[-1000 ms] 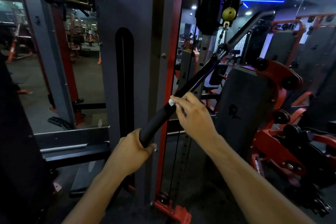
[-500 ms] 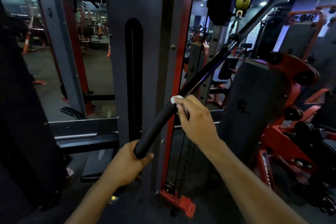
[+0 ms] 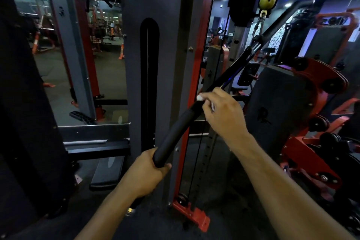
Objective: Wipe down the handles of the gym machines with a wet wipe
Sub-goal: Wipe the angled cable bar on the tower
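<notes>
Long black foam-sleeved pull-down bar handle [image 3: 176, 132] slanting from lower centre of the frame up toward the upper right, clipped there to a silver carabiner [image 3: 262, 15] under a yellow-green rubber stopper ball [image 3: 267, 0]. Left hand [image 3: 143, 175] at lower centre, grip curled round the low end of the foam sleeve, thumb lying over the front; bare metal tip of the bar [image 3: 130, 210] poking out just below the wrist. Right hand [image 3: 222, 113] at centre frame, higher on the same bar where the foam ends, grip pinching a small crumpled white wet wipe [image 3: 200, 97] against the bar; only a scrap of white visible at the fingertips and another between the fingers. Behind the bar, a tall grey machine upright with a black rounded slot [image 3: 149, 84], edged by a red steel post [image 3: 198, 84] running down to a red foot at bottom centre. At right of frame, a dark padded seat back [image 3: 276, 107] on a red frame carrying black rollers. Dim gym floor and further racks in the upper left.
</notes>
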The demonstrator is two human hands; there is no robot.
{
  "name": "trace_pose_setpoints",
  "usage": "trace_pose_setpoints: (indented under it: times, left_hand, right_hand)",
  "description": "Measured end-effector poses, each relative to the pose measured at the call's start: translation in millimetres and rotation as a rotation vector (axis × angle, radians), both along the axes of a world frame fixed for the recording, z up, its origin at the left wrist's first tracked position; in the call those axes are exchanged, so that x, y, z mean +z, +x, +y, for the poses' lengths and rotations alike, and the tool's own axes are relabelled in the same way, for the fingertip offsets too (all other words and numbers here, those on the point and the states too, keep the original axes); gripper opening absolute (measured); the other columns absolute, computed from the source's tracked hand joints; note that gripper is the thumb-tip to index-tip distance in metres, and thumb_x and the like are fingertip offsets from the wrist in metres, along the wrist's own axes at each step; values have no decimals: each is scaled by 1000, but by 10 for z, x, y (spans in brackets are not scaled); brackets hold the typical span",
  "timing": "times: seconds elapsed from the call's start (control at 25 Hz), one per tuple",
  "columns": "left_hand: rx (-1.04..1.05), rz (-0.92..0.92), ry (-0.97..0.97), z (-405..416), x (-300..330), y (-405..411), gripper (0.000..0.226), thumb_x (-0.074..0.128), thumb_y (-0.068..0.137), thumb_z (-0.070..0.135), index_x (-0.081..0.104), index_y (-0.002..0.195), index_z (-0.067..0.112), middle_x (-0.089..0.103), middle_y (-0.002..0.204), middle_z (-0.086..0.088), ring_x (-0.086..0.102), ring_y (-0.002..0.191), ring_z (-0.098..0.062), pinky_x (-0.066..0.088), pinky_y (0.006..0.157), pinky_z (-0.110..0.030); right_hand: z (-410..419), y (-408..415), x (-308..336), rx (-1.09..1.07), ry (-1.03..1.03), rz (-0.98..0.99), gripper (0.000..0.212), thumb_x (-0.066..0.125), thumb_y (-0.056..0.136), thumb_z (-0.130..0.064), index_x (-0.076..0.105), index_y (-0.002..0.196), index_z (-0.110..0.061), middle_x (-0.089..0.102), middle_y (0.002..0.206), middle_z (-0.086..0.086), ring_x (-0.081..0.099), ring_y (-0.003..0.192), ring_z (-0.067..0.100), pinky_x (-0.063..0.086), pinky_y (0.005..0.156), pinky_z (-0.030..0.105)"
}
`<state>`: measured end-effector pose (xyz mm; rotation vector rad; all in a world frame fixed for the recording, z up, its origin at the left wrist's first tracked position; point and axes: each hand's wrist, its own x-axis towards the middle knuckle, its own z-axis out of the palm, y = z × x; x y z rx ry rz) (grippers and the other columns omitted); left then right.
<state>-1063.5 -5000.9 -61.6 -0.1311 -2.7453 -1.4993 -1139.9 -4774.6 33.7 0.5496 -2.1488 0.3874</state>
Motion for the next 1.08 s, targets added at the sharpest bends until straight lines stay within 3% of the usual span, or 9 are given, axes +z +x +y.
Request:
trace_pose_setpoints:
  times: [0.08,0.16,0.24,0.32,0.48,0.64,0.8,0.96,1.08]
  left_hand:
    - [19,35,-68,15,6,1,18,74,92,29,57,95,34,66,75,1,65,58,-10,55,54,-28]
    - [26,39,-89,-13,30,-4,18,74,92,30,57,98,35,68,80,-1,68,69,-14,57,58,-26]
    - [16,26,-69,-37,49,-7,18,74,92,28,57,96,35,67,78,-3,68,64,-13,54,53,-24]
    - [9,24,-74,-23,37,-6,20,74,92,27,55,93,36,64,74,-1,63,56,-4,48,47,-19]
    - [17,26,-71,12,2,-14,19,74,91,27,56,91,35,62,72,3,60,53,-2,50,52,-21]
    - [12,19,-67,-35,16,-17,19,74,92,26,56,91,33,62,71,1,58,50,-2,50,49,-22]
    - [8,20,-56,-38,-10,-34,22,75,91,24,55,86,32,60,67,1,57,48,-4,50,48,-25]
    - [10,23,-67,25,-20,-17,23,73,91,22,54,85,32,59,66,2,56,47,-1,42,45,-18]
    - [20,20,-87,21,16,-12,26,71,92,18,53,89,36,60,71,3,57,49,-2,44,46,-19]
  right_hand:
    - [-144,-23,42,-48,-87,-64,16,59,95,-15,72,105,-15,62,100,-2,62,84,10,58,80,29]
    - [-272,78,-95,42,24,-64,20,55,95,-17,70,108,-15,62,102,-2,62,88,12,58,83,30]
    - [-150,188,-240,135,214,-5,30,51,94,-16,65,120,-14,62,104,1,61,89,15,58,79,27]
    - [28,173,-235,95,258,47,35,52,93,-13,60,128,-14,61,104,1,57,87,15,58,74,27]
    - [-89,143,-228,-10,42,21,32,49,98,-19,67,123,-11,57,99,1,56,87,13,56,76,26]
    - [-257,275,-443,50,-11,-22,38,46,102,-22,60,135,-10,53,102,2,52,85,8,54,70,19]
    - [-259,395,-593,72,174,25,42,50,103,-21,53,144,-13,51,103,4,51,87,13,52,68,19]
    - [-117,279,-359,23,310,29,41,51,99,-19,53,140,-18,51,103,0,52,83,11,58,64,26]
    - [-71,165,-118,-36,77,-52,31,52,102,-17,59,132,-17,58,108,-5,53,87,1,52,75,15]
